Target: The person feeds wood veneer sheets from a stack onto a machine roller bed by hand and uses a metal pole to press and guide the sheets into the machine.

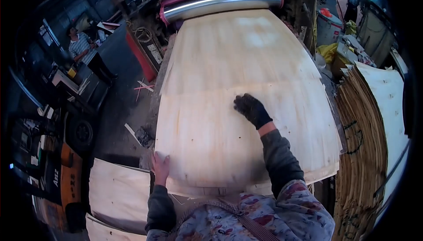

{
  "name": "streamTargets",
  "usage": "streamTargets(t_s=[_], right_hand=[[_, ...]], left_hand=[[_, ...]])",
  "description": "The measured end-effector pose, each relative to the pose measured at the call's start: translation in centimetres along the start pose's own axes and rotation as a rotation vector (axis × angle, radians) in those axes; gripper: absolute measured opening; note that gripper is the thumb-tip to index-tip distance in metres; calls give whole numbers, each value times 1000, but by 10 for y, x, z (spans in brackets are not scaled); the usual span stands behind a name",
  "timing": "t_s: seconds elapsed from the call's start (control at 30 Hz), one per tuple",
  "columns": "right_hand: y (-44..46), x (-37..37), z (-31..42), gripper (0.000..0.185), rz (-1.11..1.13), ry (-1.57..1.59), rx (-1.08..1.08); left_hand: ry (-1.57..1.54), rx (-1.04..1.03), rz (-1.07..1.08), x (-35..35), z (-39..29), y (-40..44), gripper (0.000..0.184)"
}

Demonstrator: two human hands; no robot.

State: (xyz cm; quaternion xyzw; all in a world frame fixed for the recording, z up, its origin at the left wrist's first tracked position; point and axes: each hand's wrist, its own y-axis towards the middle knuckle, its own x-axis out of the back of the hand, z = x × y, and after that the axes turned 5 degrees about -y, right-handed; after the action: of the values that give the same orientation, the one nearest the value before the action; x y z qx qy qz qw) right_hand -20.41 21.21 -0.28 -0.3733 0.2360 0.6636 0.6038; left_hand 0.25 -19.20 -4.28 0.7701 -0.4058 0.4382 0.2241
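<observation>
Broad, pale wood veneer sheets (238,139) lie stacked in front of me, the upper ones overlapping across the middle. My right hand (253,109), in a dark glove, rests palm down on the top sheet near its centre, fingers stretched forward and slightly bent. At the stack's left edge is my bare left hand (161,168), its fingers extended along the border with the thumb apart. Beyond the sheets, the far end of the veneer meets a shiny metal roller (224,4) with pink-red parts around it.
A tall stack of veneer (361,153) stands on the right. More sheets (119,188) lie low on the left, beside an orange and black vehicle (72,175). Another person (86,49) stands at the far left. A white bucket (329,23) sits at the back right.
</observation>
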Motion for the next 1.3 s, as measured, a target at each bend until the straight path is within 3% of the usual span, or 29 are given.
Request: streamTargets(t_s=[0.13, 0.2, 0.33, 0.4, 0.6, 0.63, 0.73, 0.77, 0.8, 0.87, 0.93, 0.97, 1.03, 1.13, 1.2, 1.27, 1.3], right_hand=[[-84, 22, -45, 34, 232, -81, -246], [-143, 31, -70, 38, 303, -164, -285], [-237, 10, -90, 36, 153, -259, -431], [-258, 13, -99, 31, 118, -90, -466], [-299, 63, -118, 25, 90, 116, -433], [-301, 69, -122, 27, -98, -21, -388], [-312, 39, -92, 24, -322, -317, -239], [-316, 53, -95, 24, -328, -312, -235], [-320, 71, -103, 23, -313, -703, -64], [-318, 67, -94, 23, -293, -1084, 124], [-318, 7, -53, 23, -275, -381, -199], [-311, 0, -46, 32, -298, -531, -183], [-287, 4, -30, 30, -156, -1251, -21], [-220, 38, -29, 23, -83, -1428, 279], [-164, 32, -24, 19, -205, -255, 61], [-106, 34, -12, 18, -260, -134, 40], [-80, 36, -7, 17, -195, -99, 47]], left_hand=[[-254, -119, -16, -12, 44, 29, 63], [-457, -30, 115, 9, 33, 23, 54], [-593, -73, 139, 26, 64, 50, 39], [-868, -154, 245, 50, 62, 58, 33], [-966, -124, 389, 159, -13, 44, 34], [-1066, -121, 441, 166, -14, 42, 35], [-1047, -48, 422, 176, -8, 25, 35], [-1057, -15, 422, 171, 2, 20, 36], [-1102, -9, 440, 165, 9, 11, 36], [-1101, -51, 380, 141, 26, 4, 36], [-1128, 7, 366, 118, 36, 7, 38], [-1158, 76, 346, 108, 37, 10, 39], [-1082, 64, 333, 90, 32, 13, 42], [-856, -16, 223, 52, 40, 23, 51], [-232, -326, 26, 26, 47, 25, 57], [-202, -304, 3, 1, 41, 9, 62], [-86, -304, 90, -8, 34, -1, 64]])
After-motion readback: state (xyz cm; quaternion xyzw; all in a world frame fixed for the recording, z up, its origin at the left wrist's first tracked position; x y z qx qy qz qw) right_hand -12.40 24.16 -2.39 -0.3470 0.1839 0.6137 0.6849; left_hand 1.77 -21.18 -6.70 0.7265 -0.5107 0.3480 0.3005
